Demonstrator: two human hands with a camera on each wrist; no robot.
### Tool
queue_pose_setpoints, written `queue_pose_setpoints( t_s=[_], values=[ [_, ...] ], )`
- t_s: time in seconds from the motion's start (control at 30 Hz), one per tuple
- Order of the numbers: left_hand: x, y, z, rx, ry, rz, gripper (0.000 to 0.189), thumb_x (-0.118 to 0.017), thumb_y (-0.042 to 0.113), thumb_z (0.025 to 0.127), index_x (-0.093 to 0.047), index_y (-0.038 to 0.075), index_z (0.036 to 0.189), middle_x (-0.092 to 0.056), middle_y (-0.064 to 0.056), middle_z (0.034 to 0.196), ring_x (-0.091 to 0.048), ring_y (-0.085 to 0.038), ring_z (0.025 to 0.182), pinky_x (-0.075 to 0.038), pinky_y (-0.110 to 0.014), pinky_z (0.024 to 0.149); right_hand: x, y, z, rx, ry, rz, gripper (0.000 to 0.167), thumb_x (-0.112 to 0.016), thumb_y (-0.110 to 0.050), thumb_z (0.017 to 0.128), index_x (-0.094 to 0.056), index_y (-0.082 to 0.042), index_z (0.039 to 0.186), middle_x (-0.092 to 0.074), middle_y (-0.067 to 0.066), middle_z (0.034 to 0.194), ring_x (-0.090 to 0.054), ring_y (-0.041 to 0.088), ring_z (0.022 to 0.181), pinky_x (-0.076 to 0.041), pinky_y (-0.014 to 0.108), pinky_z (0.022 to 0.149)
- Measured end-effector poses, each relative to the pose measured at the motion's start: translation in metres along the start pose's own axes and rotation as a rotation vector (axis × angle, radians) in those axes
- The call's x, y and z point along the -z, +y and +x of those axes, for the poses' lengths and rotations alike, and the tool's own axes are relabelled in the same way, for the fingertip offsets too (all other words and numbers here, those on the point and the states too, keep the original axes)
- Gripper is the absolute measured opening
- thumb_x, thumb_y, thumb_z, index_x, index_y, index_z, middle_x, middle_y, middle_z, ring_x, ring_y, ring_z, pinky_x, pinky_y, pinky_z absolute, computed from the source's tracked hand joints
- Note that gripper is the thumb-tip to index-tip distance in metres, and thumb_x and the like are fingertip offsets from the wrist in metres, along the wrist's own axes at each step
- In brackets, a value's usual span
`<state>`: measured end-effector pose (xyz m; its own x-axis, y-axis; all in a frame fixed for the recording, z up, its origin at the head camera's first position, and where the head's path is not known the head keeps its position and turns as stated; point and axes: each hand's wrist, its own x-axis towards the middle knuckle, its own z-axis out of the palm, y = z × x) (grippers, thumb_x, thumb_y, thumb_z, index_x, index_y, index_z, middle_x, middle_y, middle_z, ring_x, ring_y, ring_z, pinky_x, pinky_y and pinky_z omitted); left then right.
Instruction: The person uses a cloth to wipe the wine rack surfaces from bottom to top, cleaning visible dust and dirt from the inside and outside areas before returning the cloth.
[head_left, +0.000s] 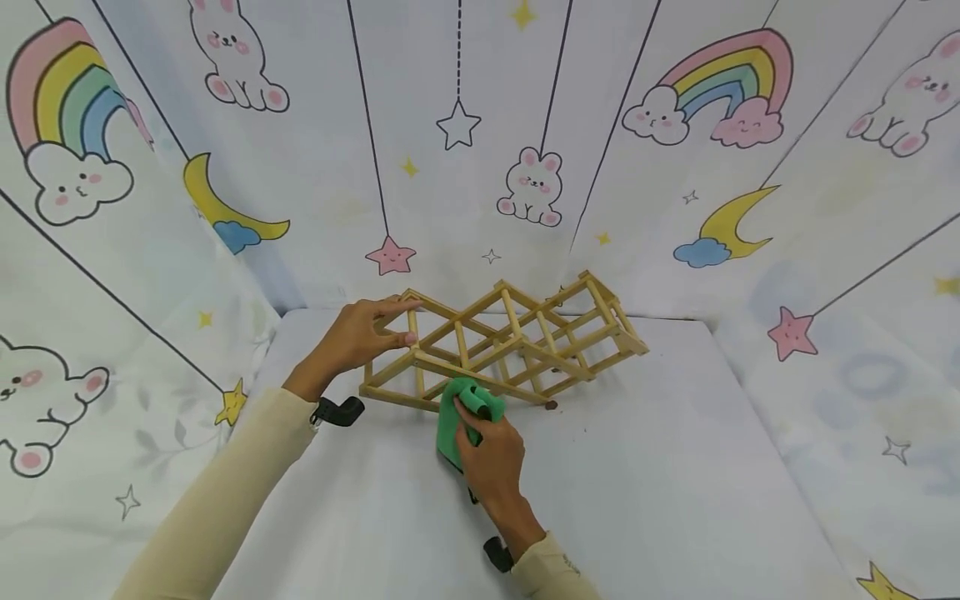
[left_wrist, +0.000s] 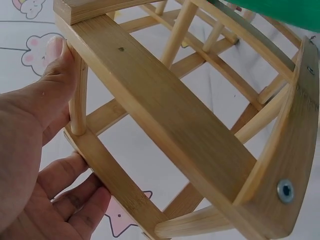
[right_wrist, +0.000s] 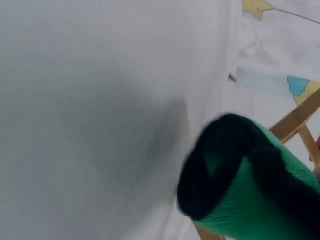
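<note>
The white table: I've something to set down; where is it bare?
On the white table, between the right hand and table's right edge; also between left sleeve and green cloth. Crowded: along the wooden rack, especially around left hand and cloth.

Green cloth (head_left: 448, 427), apparently dark-edged, tan wooden frame (left_wrist: 165, 107)

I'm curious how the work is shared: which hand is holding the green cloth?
The right hand: it holds the green cloth beside the wooden rack. The left hand has no cloth and grips the rack instead.
</note>
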<state>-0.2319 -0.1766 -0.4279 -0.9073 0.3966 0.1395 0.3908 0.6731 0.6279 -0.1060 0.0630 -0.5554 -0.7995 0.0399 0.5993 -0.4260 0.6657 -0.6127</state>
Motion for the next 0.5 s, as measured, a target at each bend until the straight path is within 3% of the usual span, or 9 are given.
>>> queue_pose_setpoints(
  t_s=[0.07,0.2,0.3,0.4,0.5],
  values=[
    [0.001,-0.002,0.0,-0.004,0.001,0.004,0.064,-0.081,0.04,0.095,-0.06,0.026,0.154,-0.048,-0.016,0.163,-0.044,-0.047,0.152,-0.038,-0.069,0.118,-0.004,-0.004,-0.006,0.039,-0.009,0.062,0.039,-0.082,-0.005,0.089,-0.08,-0.019,0.126,-0.078,0.017,0.123,-0.077,0.032,0.107,-0.065,0.047,0.084],
    [0.003,-0.002,-0.001,-0.007,0.003,0.0,0.063,-0.081,0.038,0.095,-0.06,0.024,0.153,-0.049,-0.015,0.163,-0.045,-0.046,0.151,-0.04,-0.068,0.118,-0.016,-0.025,0.004,0.334,0.07,0.187,0.039,-0.078,0.0,0.092,-0.079,-0.011,0.129,-0.076,0.021,0.126,-0.077,0.033,0.108,-0.065,0.044,0.088],
    [0.002,-0.001,-0.001,-0.007,-0.001,-0.008,0.063,-0.081,0.037,0.095,-0.061,0.023,0.153,-0.049,-0.015,0.162,-0.045,-0.045,0.151,-0.041,-0.068,0.117,-0.028,-0.037,0.014,0.491,0.148,0.149,0.031,-0.073,-0.004,0.099,-0.078,-0.009,0.129,-0.078,0.018,0.118,-0.078,0.032,0.103,-0.065,0.04,0.086],
    [0.0,-0.001,0.0,-0.022,-0.005,-0.005,0.063,-0.082,0.036,0.095,-0.06,0.022,0.153,-0.05,-0.015,0.162,-0.047,-0.045,0.15,-0.043,-0.067,0.116,-0.04,-0.044,0.019,0.469,0.194,0.086,0.03,-0.072,-0.008,0.101,-0.078,-0.009,0.13,-0.08,0.015,0.117,-0.078,0.033,0.104,-0.065,0.04,0.086],
    [0.0,-0.002,-0.001,-0.036,0.0,-0.002,0.063,-0.082,0.035,0.095,-0.061,0.021,0.153,-0.051,-0.016,0.161,-0.049,-0.045,0.149,-0.047,-0.065,0.112,-0.048,-0.046,0.019,0.313,0.084,0.116,0.033,-0.074,-0.008,0.1,-0.076,-0.01,0.133,-0.079,0.014,0.122,-0.077,0.032,0.11,-0.064,0.041,0.09]
  ],
)
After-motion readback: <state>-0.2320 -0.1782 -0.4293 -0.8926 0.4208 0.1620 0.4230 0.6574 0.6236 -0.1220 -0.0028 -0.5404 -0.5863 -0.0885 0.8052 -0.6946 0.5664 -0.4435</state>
